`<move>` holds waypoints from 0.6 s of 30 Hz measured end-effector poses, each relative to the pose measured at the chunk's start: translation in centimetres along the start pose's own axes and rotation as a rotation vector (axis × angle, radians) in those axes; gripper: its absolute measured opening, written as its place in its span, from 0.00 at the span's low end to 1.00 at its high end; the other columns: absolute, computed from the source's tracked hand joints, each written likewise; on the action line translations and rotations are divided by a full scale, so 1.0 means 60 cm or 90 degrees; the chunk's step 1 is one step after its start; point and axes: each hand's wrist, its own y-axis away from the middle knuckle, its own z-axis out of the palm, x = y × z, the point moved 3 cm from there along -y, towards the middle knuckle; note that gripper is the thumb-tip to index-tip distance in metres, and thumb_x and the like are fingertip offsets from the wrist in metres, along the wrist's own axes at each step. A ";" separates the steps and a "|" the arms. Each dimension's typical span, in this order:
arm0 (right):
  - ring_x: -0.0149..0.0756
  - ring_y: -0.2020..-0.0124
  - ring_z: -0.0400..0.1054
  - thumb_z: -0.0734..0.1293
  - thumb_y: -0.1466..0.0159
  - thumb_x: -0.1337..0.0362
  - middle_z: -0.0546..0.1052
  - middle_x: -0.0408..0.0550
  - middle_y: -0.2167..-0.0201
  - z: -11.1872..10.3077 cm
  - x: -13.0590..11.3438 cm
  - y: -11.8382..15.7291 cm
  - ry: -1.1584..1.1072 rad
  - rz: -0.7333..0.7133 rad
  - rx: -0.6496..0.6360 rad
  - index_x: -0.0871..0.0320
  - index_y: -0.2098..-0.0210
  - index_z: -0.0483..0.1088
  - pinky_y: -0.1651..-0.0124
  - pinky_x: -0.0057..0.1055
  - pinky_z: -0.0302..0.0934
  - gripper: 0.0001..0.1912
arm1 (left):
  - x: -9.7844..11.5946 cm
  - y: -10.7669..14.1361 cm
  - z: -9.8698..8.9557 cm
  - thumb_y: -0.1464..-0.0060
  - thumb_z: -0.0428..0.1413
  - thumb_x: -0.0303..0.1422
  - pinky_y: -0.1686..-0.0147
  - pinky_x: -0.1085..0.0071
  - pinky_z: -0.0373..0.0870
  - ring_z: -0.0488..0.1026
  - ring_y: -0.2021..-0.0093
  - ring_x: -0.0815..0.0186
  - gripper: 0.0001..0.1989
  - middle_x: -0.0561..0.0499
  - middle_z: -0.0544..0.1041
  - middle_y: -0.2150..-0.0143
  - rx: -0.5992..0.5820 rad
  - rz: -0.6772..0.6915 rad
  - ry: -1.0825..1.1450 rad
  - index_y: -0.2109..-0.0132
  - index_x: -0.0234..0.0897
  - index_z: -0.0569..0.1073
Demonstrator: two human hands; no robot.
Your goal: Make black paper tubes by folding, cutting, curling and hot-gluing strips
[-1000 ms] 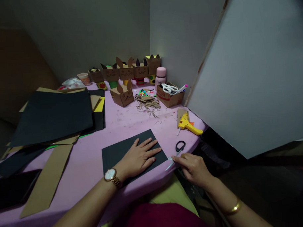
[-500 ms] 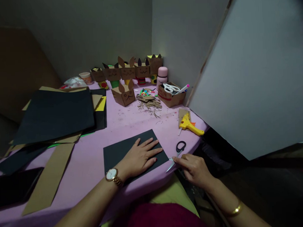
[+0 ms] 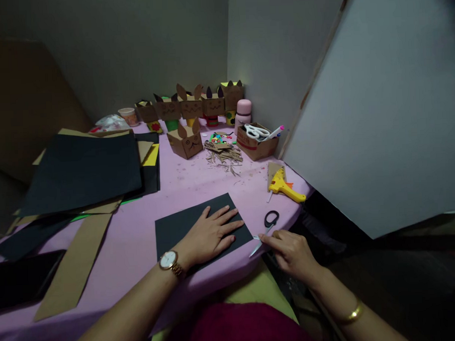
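Note:
My left hand (image 3: 215,235) lies flat with spread fingers on a sheet of black card (image 3: 173,229) at the table's front edge. A watch is on that wrist. Just right of the card's corner are black-handled scissors (image 3: 255,249), their blades pointing toward the front edge. My right hand (image 3: 292,250) is closed at the scissors, its forefinger across their middle and the other fingers curled under. One handle loop shows above the hand; the other is hidden by the fingers.
A yellow glue gun (image 3: 286,186) rests on a cardboard piece at right. Behind are a box of scissors and pens (image 3: 257,147), cardboard scraps (image 3: 223,153) and several cardboard animal heads (image 3: 186,142). Black sheets (image 3: 89,170), a cardboard strip (image 3: 76,265) and a dark phone-like slab (image 3: 22,279) lie left.

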 end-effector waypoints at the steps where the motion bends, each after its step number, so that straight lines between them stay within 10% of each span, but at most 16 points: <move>1: 0.35 0.71 0.65 0.59 0.47 0.78 0.73 0.47 0.73 0.000 -0.001 0.000 0.000 0.004 -0.002 0.57 0.52 0.70 0.68 0.27 0.57 0.25 | 0.000 0.000 0.000 0.39 0.40 0.41 0.45 0.39 0.45 0.49 0.36 0.54 0.20 0.52 0.55 0.34 0.001 -0.001 0.000 0.40 0.56 0.56; 18: 0.37 0.70 0.66 0.59 0.47 0.77 0.73 0.47 0.72 -0.003 -0.033 -0.002 0.010 0.037 -0.027 0.55 0.53 0.70 0.69 0.29 0.56 0.24 | 0.002 0.001 -0.003 0.39 0.39 0.41 0.46 0.38 0.46 0.49 0.36 0.54 0.20 0.51 0.55 0.34 -0.009 -0.002 -0.014 0.40 0.54 0.56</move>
